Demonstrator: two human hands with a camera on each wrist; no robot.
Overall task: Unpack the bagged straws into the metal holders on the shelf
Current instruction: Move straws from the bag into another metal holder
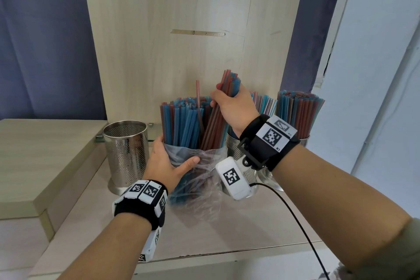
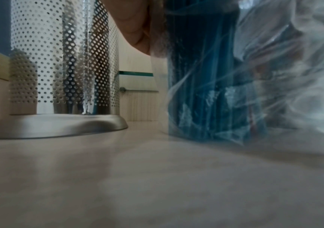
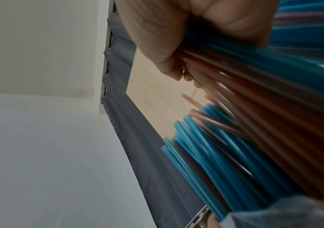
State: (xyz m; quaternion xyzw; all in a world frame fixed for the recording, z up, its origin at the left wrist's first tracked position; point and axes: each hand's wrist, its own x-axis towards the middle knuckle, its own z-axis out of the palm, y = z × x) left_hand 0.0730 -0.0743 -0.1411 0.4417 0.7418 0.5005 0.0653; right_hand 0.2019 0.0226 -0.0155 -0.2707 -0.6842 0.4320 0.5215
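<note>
Straws [image 1: 218, 118] upright (tips leaning right)

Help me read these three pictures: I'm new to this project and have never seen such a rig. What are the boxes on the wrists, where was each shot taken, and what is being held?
No machine here: a person works bare-handed. The checkered wrist bands carry small cameras. One picture comes from a head camera looking down; the other two look along each hand. The left hand grips a clear plastic bag of blue and red straws standing on the pale wooden shelf. The right hand grips a bundle of red and blue straws, raised above the rest. An empty perforated metal holder stands left of the bag; two filled metal holders stand behind the right wrist.
</note>
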